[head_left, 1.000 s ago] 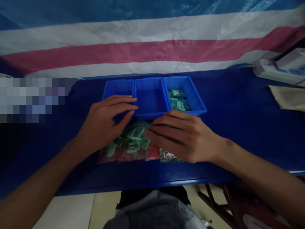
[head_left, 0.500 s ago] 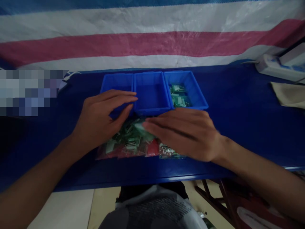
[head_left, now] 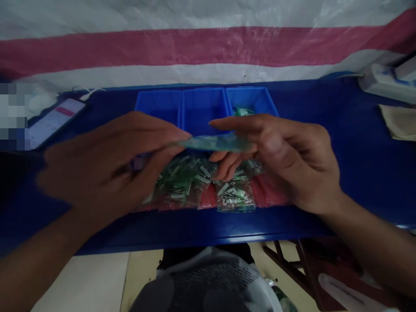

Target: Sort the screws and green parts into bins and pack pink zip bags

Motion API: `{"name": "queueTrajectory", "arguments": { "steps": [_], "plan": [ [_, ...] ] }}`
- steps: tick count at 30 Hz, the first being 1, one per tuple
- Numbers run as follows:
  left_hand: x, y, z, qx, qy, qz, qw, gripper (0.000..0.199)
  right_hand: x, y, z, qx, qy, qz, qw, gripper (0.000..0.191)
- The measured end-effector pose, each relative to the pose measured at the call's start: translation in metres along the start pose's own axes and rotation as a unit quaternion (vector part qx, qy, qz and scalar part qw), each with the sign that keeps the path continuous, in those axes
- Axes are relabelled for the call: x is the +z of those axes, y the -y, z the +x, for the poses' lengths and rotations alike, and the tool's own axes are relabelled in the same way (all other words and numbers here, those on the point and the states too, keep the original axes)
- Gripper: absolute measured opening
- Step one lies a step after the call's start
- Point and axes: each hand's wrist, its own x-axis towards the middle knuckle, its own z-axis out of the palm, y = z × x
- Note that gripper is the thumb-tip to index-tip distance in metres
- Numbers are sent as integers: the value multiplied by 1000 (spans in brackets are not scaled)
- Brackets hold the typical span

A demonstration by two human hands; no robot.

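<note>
My left hand [head_left: 107, 167] and my right hand [head_left: 286, 160] hold a flat, translucent green strip [head_left: 216, 142] between them, above the table. The left hand is blurred and pinches the strip's left end. The right thumb and fingers grip its right end. Below my hands lies a heap of small transparent bags [head_left: 198, 184] filled with green pieces, with red patches among them. The row of blue plastic bins stands beyond, partly hidden by my hands: left bin [head_left: 159, 104], middle bin [head_left: 201, 104], and right bin [head_left: 250, 97], which holds green pieces.
A phone [head_left: 53, 119] with a lit screen lies on the blue table [head_left: 357, 173] at back left. A white device [head_left: 383, 83] sits at back right, with a beige cloth [head_left: 399, 123] below it. A striped tarp [head_left: 195, 47] hangs behind the table.
My hands have lifted off the bins and bags and now hold the green strip in the air. More of the bags show. The view has tilted down, and the phone has come into sight.
</note>
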Motion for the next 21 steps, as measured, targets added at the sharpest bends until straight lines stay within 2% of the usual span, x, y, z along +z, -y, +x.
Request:
{"name": "queueTrajectory", "arguments": {
  "steps": [2,4,6,9,12,13,14,16,18,21],
  "plan": [
    [4,2,0,1,2,0,1000,4,-3,-2,-2,-71,-25,-118,990,28],
    [7,5,0,-15,-9,-57,998,4,-5,-5,-3,-139,-55,-254,956,42],
    [9,6,0,-51,20,-134,989,9,-7,-8,-2,-183,-58,-337,922,45],
    [10,2,-1,-86,72,-155,982,20,-7,-13,0,-254,-60,-379,888,33],
    [9,-3,-4,-70,83,-105,989,26,-5,-16,0,-339,-84,-373,860,27],
    [9,-3,-5,-51,79,-85,992,29,-4,-16,-1,-333,-91,-368,863,27],
    [8,-2,-6,-20,74,-61,995,33,-3,-15,-2,-302,-96,-357,879,26],
    [8,1,-7,63,59,6,996,45,-1,-10,-3,-194,-107,-294,930,23],
    [6,5,-6,126,50,57,989,50,1,-5,-3,-95,-113,-196,969,30],
    [4,5,-1,123,58,72,988,23,2,-3,1,-24,-92,-46,994,45]
  ]
}}
